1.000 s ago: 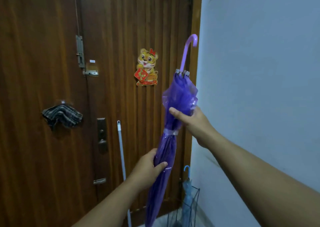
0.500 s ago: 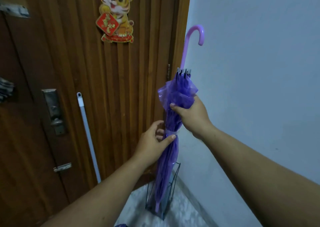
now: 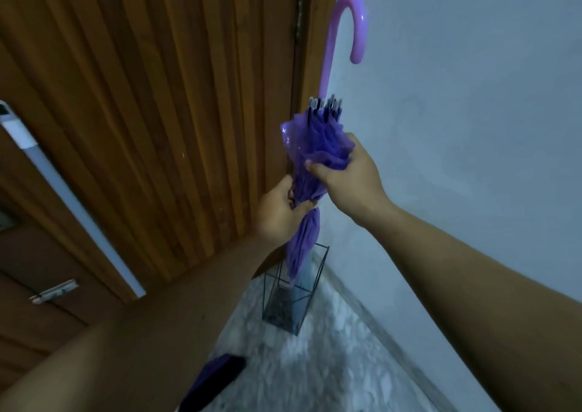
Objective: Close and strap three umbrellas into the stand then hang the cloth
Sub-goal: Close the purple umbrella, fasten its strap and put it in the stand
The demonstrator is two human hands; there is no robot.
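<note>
- Head view looks steeply down a wooden door (image 3: 151, 128) on the left and a pale wall (image 3: 472, 128) on the right, meeting at a far corner over a marbled floor (image 3: 330, 364).
- Purple umbrella (image 3: 315, 159) stands nearly upright in that corner, closed, canopy bunched in folds, pink crook handle (image 3: 352, 24) at the top and its lower end down inside the stand.
- Wire stand (image 3: 293, 298) sits on the floor just beside the wall; a pale blue shape shows within it behind the purple folds, likely another umbrella, though it is too blurred to be sure.
- Another purple and dark object (image 3: 214, 380) lies on the near floor, blurred; it may be an umbrella not yet put away.
- White pole (image 3: 78, 207) leans against the door at the left.
- Right hand (image 3: 346, 178) is clamped around the bunched canopy near its upper folds.
- Left hand (image 3: 280, 213) is closed around the canopy just below, fingers pinching at the narrow waist where a strap would sit; the strap itself is hidden.
- Judgement: this umbrella is closed and in the stand, with the strapping apparently in hand. How many of the three are finished cannot be told, and the cloth is not in view, so hanging it cannot be confirmed.
</note>
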